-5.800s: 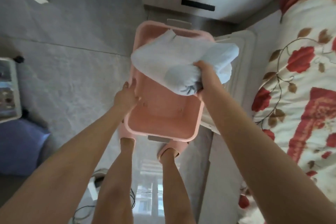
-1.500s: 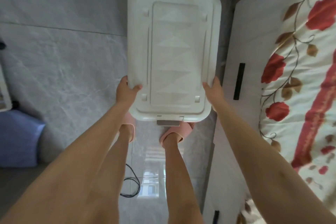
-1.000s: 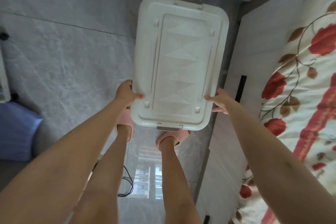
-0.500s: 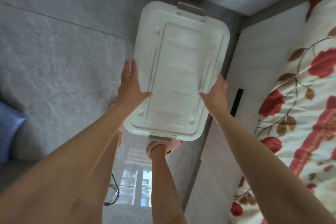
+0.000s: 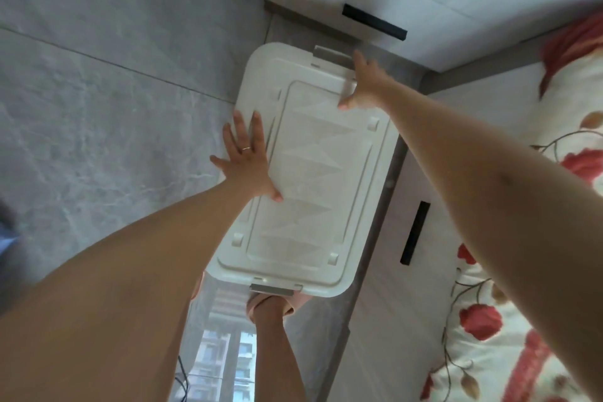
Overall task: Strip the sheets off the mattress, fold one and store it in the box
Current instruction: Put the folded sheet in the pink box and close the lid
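Tiled floor (image 5: 98, 108) fills the left side. At its edge the left hand (image 5: 244, 157) lies flat, fingers straight and spread. It presses its palm on the left long rim of the white lid (image 5: 310, 189) and grips nothing.

The lid covers the box, so the box body is hidden beneath it. The lid sits on the floor, tight between the tiles and the bed base (image 5: 408, 320). The folded sheet is out of sight and is presumably inside.

The step in hand looks like seating and fastening the lid. The grey near clasp (image 5: 275, 289) sits at the end closest to the feet, and the far clasp (image 5: 329, 57) is at the cabinet end.

The right hand (image 5: 365, 85) reaches to that far end. Its thumb is splayed on the lid and its fingers stretch to the rim just beside the far clasp. It holds nothing visible, and whether a fingertip is hooking the clasp cannot be told.

- **Press evenly.** Keep the left palm pressing down so the lid does not rock.
- **Seat each corner.** Push the far rim straight down until it seats, then snap that clasp.
- **Fasten the near end second.** Check first that no cloth is trapped under the rim.

Floral bedding (image 5: 538, 352) lies at the right.
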A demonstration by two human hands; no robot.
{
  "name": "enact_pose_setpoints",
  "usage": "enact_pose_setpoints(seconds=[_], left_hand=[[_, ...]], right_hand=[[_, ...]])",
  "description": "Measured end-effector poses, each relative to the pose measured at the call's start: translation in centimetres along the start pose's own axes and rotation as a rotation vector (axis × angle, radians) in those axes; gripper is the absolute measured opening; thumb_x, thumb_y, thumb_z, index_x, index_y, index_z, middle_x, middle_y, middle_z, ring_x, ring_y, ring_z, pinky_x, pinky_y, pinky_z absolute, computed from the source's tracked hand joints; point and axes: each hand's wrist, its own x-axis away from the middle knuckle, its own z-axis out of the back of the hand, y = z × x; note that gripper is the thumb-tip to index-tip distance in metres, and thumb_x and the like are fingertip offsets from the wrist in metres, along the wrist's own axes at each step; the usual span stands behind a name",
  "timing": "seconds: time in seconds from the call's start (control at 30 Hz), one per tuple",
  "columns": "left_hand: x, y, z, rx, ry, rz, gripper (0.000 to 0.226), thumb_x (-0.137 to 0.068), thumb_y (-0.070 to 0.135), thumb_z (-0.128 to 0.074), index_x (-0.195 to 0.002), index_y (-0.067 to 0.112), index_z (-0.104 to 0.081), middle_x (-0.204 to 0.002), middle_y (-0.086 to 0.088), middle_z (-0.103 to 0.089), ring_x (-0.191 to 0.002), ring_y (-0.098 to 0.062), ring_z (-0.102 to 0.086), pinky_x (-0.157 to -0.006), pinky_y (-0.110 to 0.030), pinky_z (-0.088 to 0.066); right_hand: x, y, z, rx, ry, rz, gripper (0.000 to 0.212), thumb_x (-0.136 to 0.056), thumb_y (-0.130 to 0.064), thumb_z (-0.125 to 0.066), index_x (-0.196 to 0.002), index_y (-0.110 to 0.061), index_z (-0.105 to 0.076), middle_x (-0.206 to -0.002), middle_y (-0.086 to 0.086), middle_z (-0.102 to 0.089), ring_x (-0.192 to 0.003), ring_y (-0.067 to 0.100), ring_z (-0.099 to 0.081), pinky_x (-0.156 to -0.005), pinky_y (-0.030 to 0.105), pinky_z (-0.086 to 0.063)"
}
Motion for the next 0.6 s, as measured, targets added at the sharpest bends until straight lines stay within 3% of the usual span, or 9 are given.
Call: enact_pose_setpoints(seconds=[0.17, 0.27, 0.33, 0.37, 0.47, 0.6], left_hand=[[-0.1, 0.0, 0.0, -0.021, 0.005, 0.000, 0.157, -0.053, 0.047, -0.087, -0.130, 0.019, 0.046, -0.141, -0.015, 0.047, -0.137, -0.038, 0.029, -0.107, -0.066, -0.012], [-0.2, 0.1, 0.1, -0.011, -0.020, 0.001, 0.157, -0.053, 0.047, -0.087, -0.130, 0.019, 0.047, -0.139, -0.014, 0.049, -0.136, -0.038, 0.031, -0.107, -0.066, -0.011], [-0.1, 0.1, 0.1, -0.011, -0.024, 0.002, 0.156, -0.053, 0.047, -0.086, -0.130, 0.019, 0.047, -0.139, -0.014, 0.049, -0.136, -0.038, 0.031, -0.107, -0.066, -0.011], [-0.1, 0.2, 0.1, -0.013, -0.022, 0.004, 0.156, -0.053, 0.047, -0.086, -0.130, 0.019, 0.047, -0.139, -0.014, 0.049, -0.136, -0.038, 0.031, -0.107, -0.066, -0.011], [-0.1, 0.3, 0.2, -0.011, -0.036, 0.010, 0.157, -0.053, 0.047, -0.086, -0.128, 0.019, 0.048, -0.138, -0.014, 0.050, -0.136, -0.038, 0.032, -0.107, -0.066, -0.011], [-0.2, 0.3, 0.3, -0.008, -0.036, 0.011, 0.157, -0.053, 0.046, -0.087, -0.129, 0.020, 0.048, -0.138, -0.014, 0.050, -0.136, -0.037, 0.032, -0.107, -0.066, -0.010]], right_hand=[[-0.7, -0.1, 0.9, 0.011, 0.057, 0.040, 0.095, -0.063, -0.022, -0.085, -0.138, -0.012, -0.028, -0.144, 0.016, -0.024, -0.134, 0.040, -0.028, -0.107, 0.050, -0.033], [-1.3, -0.9, 0.7, -0.022, -0.052, 0.151, 0.107, -0.065, -0.008, -0.083, -0.146, -0.018, -0.014, -0.146, 0.015, -0.032, -0.127, 0.038, -0.041, -0.099, 0.042, -0.041], [-1.6, -0.9, 0.9, 0.056, -0.112, 0.196, 0.115, -0.071, -0.008, -0.080, -0.151, -0.026, 0.000, -0.155, 0.015, -0.021, -0.135, 0.037, -0.033, -0.107, 0.044, -0.034], [-1.8, -0.7, 1.0, 0.099, -0.104, 0.207, 0.106, -0.076, -0.011, -0.076, -0.152, -0.028, -0.003, -0.156, 0.014, -0.019, -0.138, 0.036, -0.029, -0.109, 0.043, -0.030], [-2.5, 0.2, 1.7, 0.050, -0.036, 0.236, 0.063, -0.092, -0.015, -0.053, -0.149, -0.025, -0.026, -0.149, 0.011, -0.037, -0.134, 0.030, -0.038, -0.108, 0.036, -0.030], [-2.3, 0.2, 1.3, 0.115, 0.037, 0.257, 0.052, -0.097, -0.016, -0.047, -0.146, -0.024, -0.033, -0.142, 0.013, -0.047, -0.128, 0.032, -0.044, -0.103, 0.037, -0.035]])
